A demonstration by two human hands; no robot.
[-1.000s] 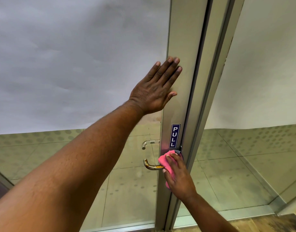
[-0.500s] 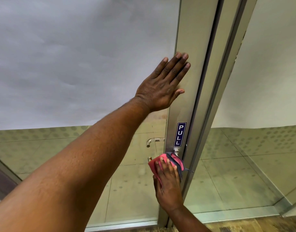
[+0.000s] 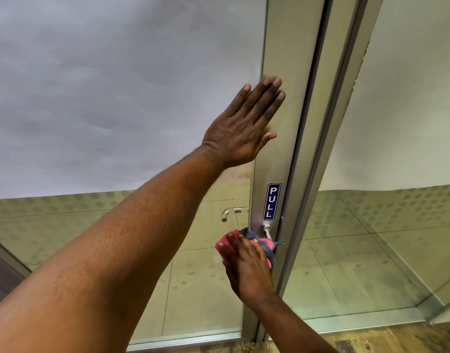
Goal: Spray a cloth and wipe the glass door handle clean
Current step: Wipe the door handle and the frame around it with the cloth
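Note:
My left hand (image 3: 247, 128) lies flat and open against the metal door frame (image 3: 285, 59), fingers spread, above a blue PULL sticker (image 3: 271, 201). Below the sticker, my right hand (image 3: 247, 268) presses a pink and grey cloth (image 3: 264, 244) over the near door handle. Only the handle's silver base (image 3: 267, 229) shows; the lever is hidden under the cloth. A second silver handle (image 3: 231, 212) on the far side shows through the glass.
Frosted film covers the upper glass (image 3: 117, 85) of the door. A fixed glass panel (image 3: 397, 225) stands to the right of the frame. Pale tiled floor shows through the lower glass. A worn wooden floor edge (image 3: 397, 337) runs along the bottom right.
The cloth has slid left along the handle and now covers the lever, which was showing a second ago. My left hand has stayed flat on the frame. My view has shifted slightly.

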